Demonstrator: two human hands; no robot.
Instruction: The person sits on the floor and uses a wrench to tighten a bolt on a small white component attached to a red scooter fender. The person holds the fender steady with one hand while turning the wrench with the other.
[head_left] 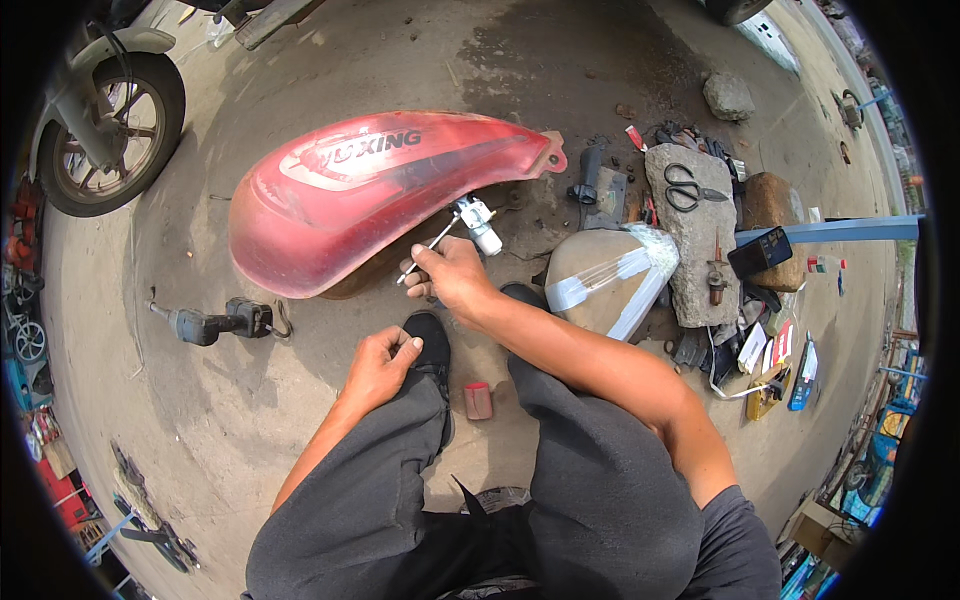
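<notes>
A red motorcycle fuel tank [340, 205] lies on its side on the concrete in front of me. A silver fuel valve [478, 225] juts from its underside. My right hand [450, 275] grips a slim silver wrench [430, 250] whose upper end reaches the valve; exact contact there is too small to tell. My left hand [380, 367] rests by my left knee, its fingers curled together with nothing visible in them. A small red cylindrical piece [478, 401] stands on the floor between my feet.
Right of the tank sits a taped side panel [610, 275]. Beyond it, a stone slab [695, 235] carries scissors [690, 188], with a phone [760, 253] beside it. A power tool [220, 320] lies left, below a motorcycle wheel [115, 135].
</notes>
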